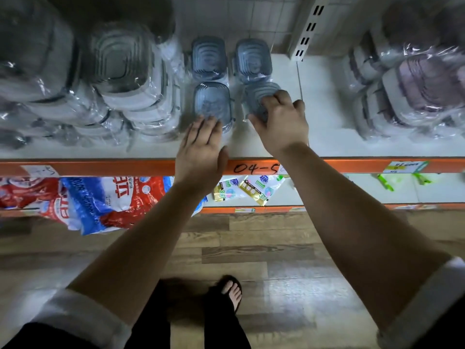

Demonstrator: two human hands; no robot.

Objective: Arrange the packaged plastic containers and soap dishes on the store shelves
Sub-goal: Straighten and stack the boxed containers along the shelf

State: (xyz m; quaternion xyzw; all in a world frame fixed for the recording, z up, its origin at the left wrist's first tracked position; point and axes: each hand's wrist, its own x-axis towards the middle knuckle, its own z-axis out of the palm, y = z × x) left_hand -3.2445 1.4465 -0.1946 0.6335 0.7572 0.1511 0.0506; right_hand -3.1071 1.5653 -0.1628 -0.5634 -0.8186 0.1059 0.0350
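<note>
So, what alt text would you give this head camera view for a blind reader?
A person's right hand grips a small wrapped blue container on a white shelf while the left hand touches its neighbour. Two more blue containers stand behind, larger wrapped containers on both sides.

Four small blue containers (208, 57), two small packets (256, 188)

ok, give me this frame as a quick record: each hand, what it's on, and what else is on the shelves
left hand: flat, fingertips on the front-left blue container
right hand: fingers curled round the front-right blue container
back blue containers: two, side by side, no hand on them
left side: stacked grey containers, wrapped
right side: purple containers, wrapped
shelf: bare strip right of the blue group
lower shelf: detergent bags
</note>
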